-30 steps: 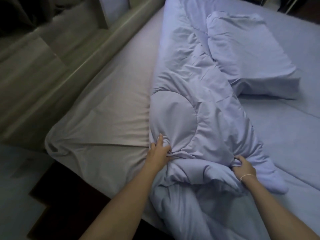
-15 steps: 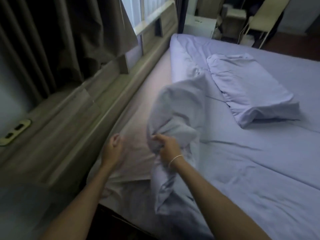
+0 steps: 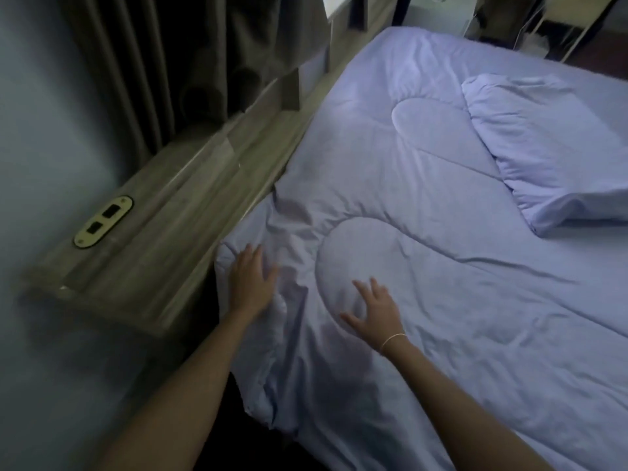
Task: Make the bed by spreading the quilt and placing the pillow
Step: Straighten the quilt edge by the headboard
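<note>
The quilt [image 3: 390,205] is pressed flat by the spread left hand [image 3: 250,278] and spread right hand [image 3: 375,309], beside the pillow [image 3: 550,147].

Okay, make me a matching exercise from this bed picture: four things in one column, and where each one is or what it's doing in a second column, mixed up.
Things:
1. left hand
2. right hand
3. pillow
4. socket plate

Places or states:
A. lies at the far right of the bed
B. flat on the quilt's rumpled corner by the wooden ledge
C. set into the wooden ledge
D. fingers spread on the rounded stitched panel

Pairs: 1-B, 2-D, 3-A, 4-C
</note>
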Available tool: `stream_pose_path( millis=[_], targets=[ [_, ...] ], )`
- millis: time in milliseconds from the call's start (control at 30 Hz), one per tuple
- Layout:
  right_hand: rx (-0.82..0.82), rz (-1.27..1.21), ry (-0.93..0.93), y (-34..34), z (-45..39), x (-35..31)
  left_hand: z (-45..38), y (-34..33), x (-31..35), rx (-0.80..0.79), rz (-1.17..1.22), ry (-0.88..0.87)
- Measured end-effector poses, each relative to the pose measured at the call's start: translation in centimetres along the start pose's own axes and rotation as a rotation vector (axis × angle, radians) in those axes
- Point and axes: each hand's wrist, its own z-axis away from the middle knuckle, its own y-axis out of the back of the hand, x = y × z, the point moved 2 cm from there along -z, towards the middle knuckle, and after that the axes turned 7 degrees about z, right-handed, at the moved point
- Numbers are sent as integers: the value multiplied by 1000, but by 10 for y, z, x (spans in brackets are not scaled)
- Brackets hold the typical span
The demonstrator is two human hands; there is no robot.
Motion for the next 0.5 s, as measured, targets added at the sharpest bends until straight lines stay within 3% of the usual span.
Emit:
stream_pose_path(
  millis=[133,233,300,400,500],
  targets=[
    [-250,88,-216,-26,2,39,9,-51,11,-288,-266,-48],
    [-400,166,-211,-58,12,56,16,-86,-1,-479,-414,-35],
    [-402,256,-212,-77,12,60,20,-103,-21,-570,-472,-3],
    [-379,305,-236,-87,6,56,23,-112,-42,-570,-508,-28],
    [-383,298,-231,-87,4,54,29,-107,-49,-461,-469,-128]
  ],
)
